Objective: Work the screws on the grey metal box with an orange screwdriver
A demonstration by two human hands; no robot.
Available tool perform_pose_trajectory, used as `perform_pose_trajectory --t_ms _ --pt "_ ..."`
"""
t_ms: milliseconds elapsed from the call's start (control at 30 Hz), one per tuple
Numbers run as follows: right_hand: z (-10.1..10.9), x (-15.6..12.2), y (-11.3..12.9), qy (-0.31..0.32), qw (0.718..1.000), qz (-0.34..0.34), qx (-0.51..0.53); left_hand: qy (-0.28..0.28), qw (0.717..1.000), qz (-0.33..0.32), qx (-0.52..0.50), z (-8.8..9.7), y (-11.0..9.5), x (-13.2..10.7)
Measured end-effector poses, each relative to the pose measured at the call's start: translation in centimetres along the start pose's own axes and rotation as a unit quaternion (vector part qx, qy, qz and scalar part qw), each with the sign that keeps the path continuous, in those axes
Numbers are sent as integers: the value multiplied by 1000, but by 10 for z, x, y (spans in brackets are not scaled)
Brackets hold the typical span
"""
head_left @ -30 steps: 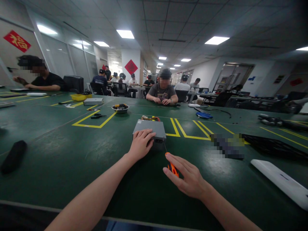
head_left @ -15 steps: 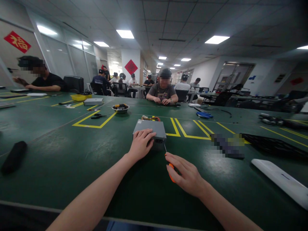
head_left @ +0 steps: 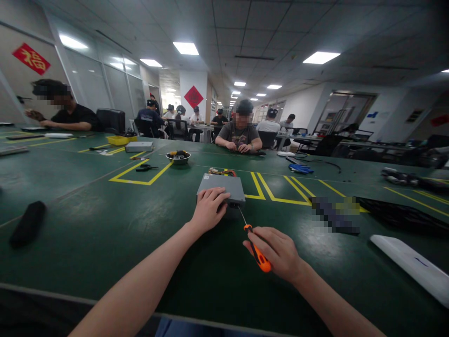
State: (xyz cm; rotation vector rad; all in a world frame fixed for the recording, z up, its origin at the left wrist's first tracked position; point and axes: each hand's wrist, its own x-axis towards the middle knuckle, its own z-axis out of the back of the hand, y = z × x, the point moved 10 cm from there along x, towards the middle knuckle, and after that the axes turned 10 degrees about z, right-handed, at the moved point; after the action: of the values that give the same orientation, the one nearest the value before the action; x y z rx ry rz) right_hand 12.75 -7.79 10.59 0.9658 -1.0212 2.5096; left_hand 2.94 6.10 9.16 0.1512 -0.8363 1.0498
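Observation:
A grey metal computer power supply (head_left: 224, 183) lies on the green table in front of me, a bundle of coloured wires (head_left: 222, 172) at its far side. My left hand (head_left: 210, 209) grips its near left part, fingers across the top and thumb down by the near face. In my right hand (head_left: 277, 250) is a screwdriver (head_left: 260, 255) with an orange and black handle, held between thumb and fingers. Its thin shaft points up and left, the tip at the power supply's near face by the right corner. Whether the tip sits in a screw is too small to tell.
A metal bowl (head_left: 178, 159) with tools stands beyond, left of the power supply. Farther back are another grey box (head_left: 139, 147) and a yellow tray (head_left: 121, 140). Blue gloves (head_left: 300, 168) and a white panel (head_left: 410, 262) lie rightward. A person (head_left: 240, 133) sits opposite.
The right hand's grip has shifted on the screwdriver, so more of the orange handle shows. The screwdriver tip appears slightly higher against the near face. My left hand stays on the power supply.

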Motion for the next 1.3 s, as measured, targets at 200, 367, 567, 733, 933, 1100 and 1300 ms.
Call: perform_pose_trajectory --t_ms 200,367,567,733,933,1100,1300 --pt "-17 7 13 52 997 56 31 -1 1000 -2 -2 1 0 0" --pt "-21 6 9 53 997 57 30 3 1000 -6 -4 1 0 0" --pt "-23 12 7 42 997 68 19 4 1000 -4 -2 0 1 0" --pt "-23 8 3 31 998 48 23 6 1000 -6 -4 -2 2 0" --pt "-32 9 2 38 998 13 45 7 1000 -4 1 -4 3 -1" --pt "-27 15 -2 -8 998 -33 43 3 998 -64 8 -3 -9 -6" --pt "-28 9 -8 7 996 -74 50 16 993 -112 -14 -6 -17 -11"
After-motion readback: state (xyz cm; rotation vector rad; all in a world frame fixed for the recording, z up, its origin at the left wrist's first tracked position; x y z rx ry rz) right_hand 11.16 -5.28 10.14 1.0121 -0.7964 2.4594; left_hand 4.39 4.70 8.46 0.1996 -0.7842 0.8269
